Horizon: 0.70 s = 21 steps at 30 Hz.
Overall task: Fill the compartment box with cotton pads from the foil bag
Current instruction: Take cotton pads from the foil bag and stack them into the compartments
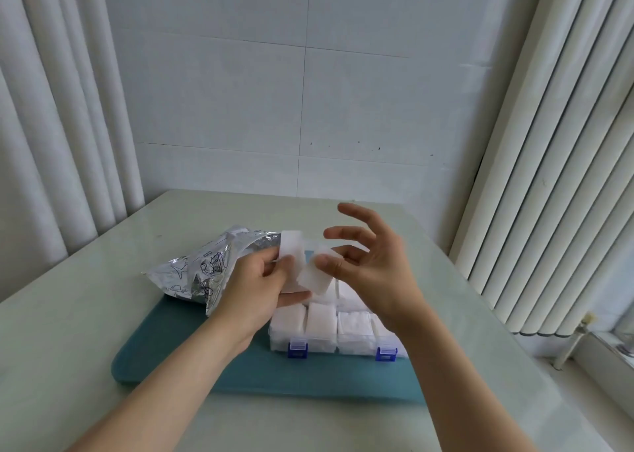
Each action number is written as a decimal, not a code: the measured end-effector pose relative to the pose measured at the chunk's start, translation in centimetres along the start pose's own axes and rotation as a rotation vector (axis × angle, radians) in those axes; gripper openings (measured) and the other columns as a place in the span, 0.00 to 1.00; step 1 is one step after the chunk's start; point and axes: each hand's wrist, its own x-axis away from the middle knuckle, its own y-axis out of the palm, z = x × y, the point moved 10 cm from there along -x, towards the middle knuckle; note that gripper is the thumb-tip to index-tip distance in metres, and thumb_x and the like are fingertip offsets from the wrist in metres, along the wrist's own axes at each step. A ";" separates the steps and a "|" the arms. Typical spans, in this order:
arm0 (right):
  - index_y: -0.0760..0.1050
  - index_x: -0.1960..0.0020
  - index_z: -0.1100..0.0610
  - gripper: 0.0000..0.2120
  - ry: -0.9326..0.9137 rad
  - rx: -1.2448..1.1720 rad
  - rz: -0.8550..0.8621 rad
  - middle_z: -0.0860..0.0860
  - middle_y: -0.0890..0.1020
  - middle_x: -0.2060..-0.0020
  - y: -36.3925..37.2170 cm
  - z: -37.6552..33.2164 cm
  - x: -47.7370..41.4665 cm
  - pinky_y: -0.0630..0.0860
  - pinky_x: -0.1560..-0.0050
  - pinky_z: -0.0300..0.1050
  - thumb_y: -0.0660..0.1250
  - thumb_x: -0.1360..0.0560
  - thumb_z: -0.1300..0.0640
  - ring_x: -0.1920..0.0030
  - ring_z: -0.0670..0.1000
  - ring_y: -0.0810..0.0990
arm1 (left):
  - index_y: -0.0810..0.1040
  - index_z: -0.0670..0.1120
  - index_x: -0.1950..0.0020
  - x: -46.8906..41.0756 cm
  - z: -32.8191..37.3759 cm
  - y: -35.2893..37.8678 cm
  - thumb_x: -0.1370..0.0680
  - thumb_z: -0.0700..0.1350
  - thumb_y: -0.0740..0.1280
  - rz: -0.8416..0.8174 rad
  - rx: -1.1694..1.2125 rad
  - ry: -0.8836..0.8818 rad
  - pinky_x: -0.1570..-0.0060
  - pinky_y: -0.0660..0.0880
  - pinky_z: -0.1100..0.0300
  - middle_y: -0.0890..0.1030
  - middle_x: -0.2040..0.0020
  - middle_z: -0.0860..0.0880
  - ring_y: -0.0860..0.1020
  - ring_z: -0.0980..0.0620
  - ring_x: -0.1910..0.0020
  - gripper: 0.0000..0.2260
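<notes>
Forearms framed the compartment box (322,328), near cells already packed, on the table (68,331) beside the foil bag (199,269). Above it the left hand (260,280) gripped stacked cotton pads (291,249); the right hand (370,263) pinched a single pad (315,280), other fingers splayed. Best peeled off cleanly, then laid flat in a gap.

Teal rounded-corner mat (164,359) flat on pale glossy tabletop (68,331); grey-white tiled wall (240,108) behind (pleated white curtains (51,125) hanging at both sides).

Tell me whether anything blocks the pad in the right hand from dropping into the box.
Nothing visible does: the cotton pad the right hand pinches hangs over the open compartment box. The front compartments already hold pads; those under the hands are hidden.
</notes>
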 end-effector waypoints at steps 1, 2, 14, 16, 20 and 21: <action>0.77 0.32 0.46 0.33 -0.004 -0.021 0.004 0.54 0.86 0.48 -0.1 -0.1 -0.1 0.85 0.46 0.54 0.83 0.31 0.65 0.55 0.55 0.86 | 0.84 0.45 0.37 0.0 -0.1 0.2 0.12 0.42 0.61 -0.022 0.013 -0.014 0.48 0.85 0.49 0.87 0.44 0.42 0.87 0.43 0.44 0.12; 0.79 0.35 0.48 0.31 -0.010 -0.014 0.008 0.55 0.87 0.51 0.0 -0.2 -0.1 0.85 0.47 0.54 0.84 0.33 0.65 0.56 0.54 0.86 | 0.84 0.44 0.37 0.1 -0.2 0.6 0.12 0.44 0.61 -0.055 0.036 -0.038 0.47 0.85 0.48 0.86 0.43 0.39 0.86 0.41 0.43 0.12; 0.87 0.55 0.49 0.06 -0.201 0.467 0.098 0.40 0.85 0.59 2.0 -1.3 0.7 0.73 0.53 0.30 0.81 0.29 0.58 0.56 0.43 0.81 | 0.79 0.37 0.34 1.4 0.3 3.7 0.16 0.30 0.54 -0.333 0.186 -0.128 0.44 0.82 0.44 0.84 0.52 0.40 0.84 0.43 0.52 0.17; 0.86 0.50 0.47 0.09 -0.313 0.627 0.096 0.39 0.81 0.48 2.7 -2.0 1.1 0.70 0.46 0.30 0.79 0.28 0.55 0.45 0.43 0.77 | 0.79 0.38 0.35 1.3 0.1 3.5 0.17 0.30 0.54 -0.304 0.176 -0.121 0.46 0.82 0.45 0.83 0.50 0.35 0.83 0.45 0.50 0.18; 0.74 0.30 0.45 0.34 -0.356 0.690 -0.074 0.42 0.71 0.28 4.0 -2.2 1.6 0.66 0.32 0.37 0.77 0.35 0.53 0.27 0.47 0.68 | 0.80 0.37 0.34 1.1 0.2 3.0 0.22 0.29 0.54 -0.313 0.210 -0.141 0.49 0.82 0.50 0.81 0.43 0.32 0.81 0.43 0.50 0.21; 0.71 0.25 0.45 0.40 -0.349 0.699 -0.113 0.42 0.70 0.27 4.2 -2.1 1.7 0.65 0.32 0.33 0.77 0.36 0.52 0.26 0.47 0.67 | 0.79 0.36 0.34 1.1 0.3 3.1 0.24 0.31 0.56 -0.334 0.227 -0.150 0.50 0.81 0.50 0.81 0.43 0.34 0.80 0.42 0.52 0.21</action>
